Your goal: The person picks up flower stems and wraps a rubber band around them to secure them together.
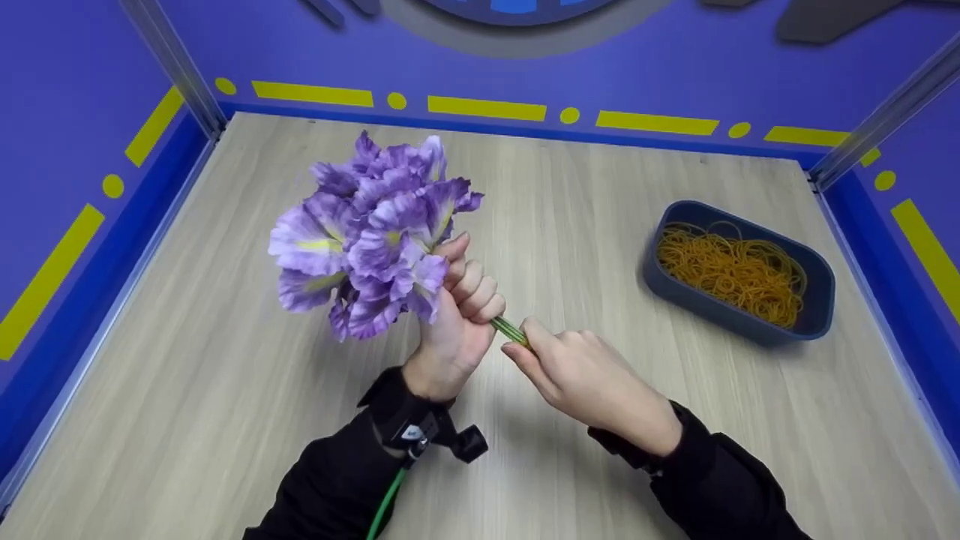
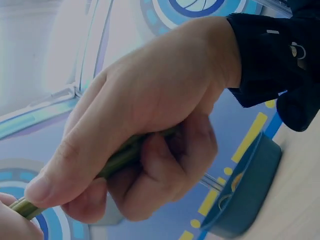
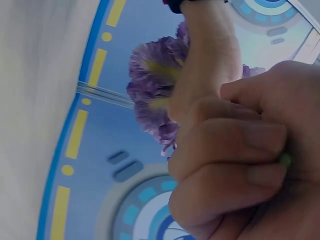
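A bunch of purple artificial irises (image 1: 375, 232) with yellow throats leans to the upper left, held over the table. Just below the blooms, my left hand (image 1: 454, 322) grips the bundled green stems (image 1: 510, 330), its fingers curled round them. Lower down, my right hand (image 1: 600, 382) wraps the stem ends, with thumb and forefinger near the left fist. The left wrist view has the right hand's curled fingers round the stems (image 2: 122, 156). A bit of green stem end (image 3: 285, 160) shows between fingers and palm in the right wrist view, where the left forearm partly hides the petals.
To the right on the wooden table (image 1: 225, 390) stands a dark blue tub (image 1: 735, 319) holding many tan rubber bands (image 1: 727, 274). Blue panels with yellow marks (image 1: 487, 108) wall the table at the back and both sides. A green cable (image 1: 386, 502) runs from my left wrist.
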A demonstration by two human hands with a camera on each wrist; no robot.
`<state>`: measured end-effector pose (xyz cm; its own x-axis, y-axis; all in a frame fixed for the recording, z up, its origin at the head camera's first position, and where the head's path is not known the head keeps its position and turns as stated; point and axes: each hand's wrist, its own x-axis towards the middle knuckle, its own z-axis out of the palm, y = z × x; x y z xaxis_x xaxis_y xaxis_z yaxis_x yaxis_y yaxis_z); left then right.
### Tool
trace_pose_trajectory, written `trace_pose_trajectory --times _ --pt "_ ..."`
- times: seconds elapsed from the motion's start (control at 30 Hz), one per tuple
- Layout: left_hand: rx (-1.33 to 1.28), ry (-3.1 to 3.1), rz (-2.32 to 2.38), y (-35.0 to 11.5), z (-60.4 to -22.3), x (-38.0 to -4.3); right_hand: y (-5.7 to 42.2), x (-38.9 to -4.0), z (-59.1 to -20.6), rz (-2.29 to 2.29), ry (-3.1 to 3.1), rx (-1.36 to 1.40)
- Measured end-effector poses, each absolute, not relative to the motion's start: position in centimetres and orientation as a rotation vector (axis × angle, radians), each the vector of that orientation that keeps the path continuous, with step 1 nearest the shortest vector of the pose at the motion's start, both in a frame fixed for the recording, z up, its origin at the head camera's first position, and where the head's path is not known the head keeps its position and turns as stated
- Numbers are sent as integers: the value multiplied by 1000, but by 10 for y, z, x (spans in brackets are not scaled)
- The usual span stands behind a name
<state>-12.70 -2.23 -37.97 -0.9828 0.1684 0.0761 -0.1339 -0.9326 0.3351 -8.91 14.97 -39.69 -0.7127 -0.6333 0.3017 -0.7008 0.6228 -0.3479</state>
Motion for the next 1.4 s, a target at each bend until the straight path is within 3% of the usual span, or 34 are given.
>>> trace_pose_trajectory --times 0.4,0.83,1.2,1.4 --pt "48 907 2536 -8 -386 -164 155 -107 -424 983 -2780 1047" --pt "283 1764 1888 10 -403 -207 179 -147 -448 1537 -2889 641" --pt "353 2230 1529 35 -433 -233 205 -176 -466 1097 -3184 498" --pt "252 2332 1416 46 -451 -239 209 -182 -476 929 -3301 500"
